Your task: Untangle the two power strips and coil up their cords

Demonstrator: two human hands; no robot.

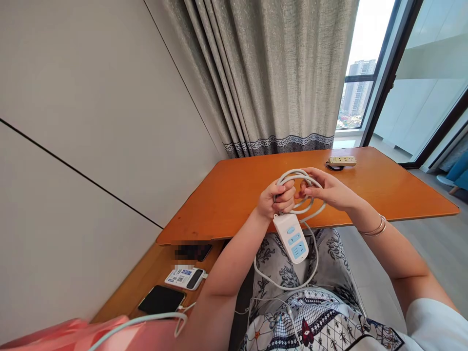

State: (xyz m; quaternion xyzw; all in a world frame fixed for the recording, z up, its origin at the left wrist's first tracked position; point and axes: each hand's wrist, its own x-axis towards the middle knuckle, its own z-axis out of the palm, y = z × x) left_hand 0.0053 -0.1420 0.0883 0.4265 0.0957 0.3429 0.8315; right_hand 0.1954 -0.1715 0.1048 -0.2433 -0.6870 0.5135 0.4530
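Loops of white cord sit right of the middle of the frame, held up over the near edge of the table. The left hand is curled into a fist around one side of them, which likely keeps them bunched. The right hand seems to pinch the other side between thumb and fingers, maybe so the loops stay round.

Just under the fist is a white power strip, tipped, with its blue socket side facing up. I cannot tell if the fist touches it. One loose bend of cord droops low over the lap, probably because it is soft and nothing holds it there.

The strip looks like smooth, hard plastic, long with round corners. The table is shiny orange-brown, like wood. A cream power strip lies near its far edge, toward the right of the frame, out of the way. At the top, a gray curtain hangs in long folds and looks rough, like woven cloth.
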